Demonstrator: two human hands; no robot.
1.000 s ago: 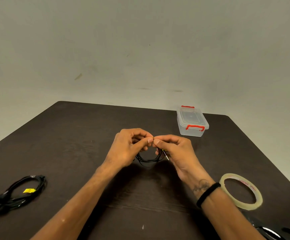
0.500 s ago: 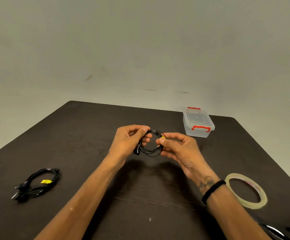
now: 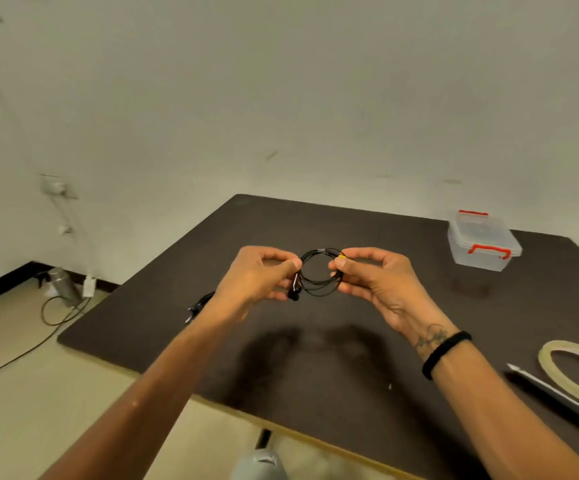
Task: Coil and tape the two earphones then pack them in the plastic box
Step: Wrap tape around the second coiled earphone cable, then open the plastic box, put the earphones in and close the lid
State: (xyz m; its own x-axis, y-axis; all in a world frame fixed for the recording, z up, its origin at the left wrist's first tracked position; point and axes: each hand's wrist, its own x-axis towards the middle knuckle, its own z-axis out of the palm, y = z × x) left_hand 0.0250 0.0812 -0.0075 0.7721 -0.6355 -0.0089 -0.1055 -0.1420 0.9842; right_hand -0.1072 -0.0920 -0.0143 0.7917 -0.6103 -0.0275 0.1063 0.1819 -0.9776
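Lifted up now, well above the dark table (image 3: 315, 358), not low and tucked between the fingers as a moment ago. Coiled earphone (image 3: 321, 273) held out as a round loop. Left hand (image 3: 258, 282) pinching the loop's left side, near the dangling buds. Right hand (image 3: 376, 277) pinching the right side, right by a small yellow tag. Head turned left too, so more floor and wall showing.

Looks like coiling done and the loop being checked. Tape roll (image 3: 573, 377) lying apart on the right, not yet picked up for this coil.

Second earphone (image 3: 199, 304) peeking out behind the left wrist; mostly hidden, so maybe taped already, hard to tell.

Plastic box (image 3: 482, 245) far back on the right, lid closed, needing opening before packing.
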